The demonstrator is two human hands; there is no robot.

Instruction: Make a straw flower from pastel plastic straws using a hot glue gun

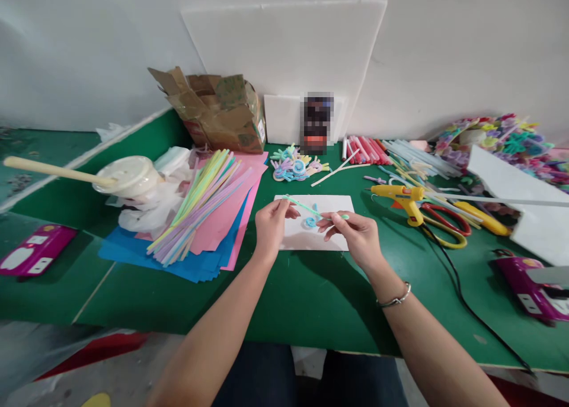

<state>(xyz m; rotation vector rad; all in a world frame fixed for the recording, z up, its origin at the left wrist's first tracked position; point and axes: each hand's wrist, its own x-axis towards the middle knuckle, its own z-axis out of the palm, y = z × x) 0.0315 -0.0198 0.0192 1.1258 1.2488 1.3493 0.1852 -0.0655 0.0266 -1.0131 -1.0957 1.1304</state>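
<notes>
A light green pipe cleaner (306,207) stretches between my two hands above a white sheet (296,239). My left hand (272,222) pinches its left end. Its right part is between the fingers of my right hand (353,234), where a small green tip shows past the thumb. Below it, on the sheet, lies a coiled blue piece (310,221) with a short upright bit. Behind the sheet sits a pile of pastel pipe-cleaner shapes (296,165).
Left are loose pipe cleaners (200,211) on pink and blue sheets, a lidded tub (128,179) and a torn cardboard box (222,114). Right are a yellow glue gun (402,198) with a black cord, scissors (448,223) and a purple power strip (528,285).
</notes>
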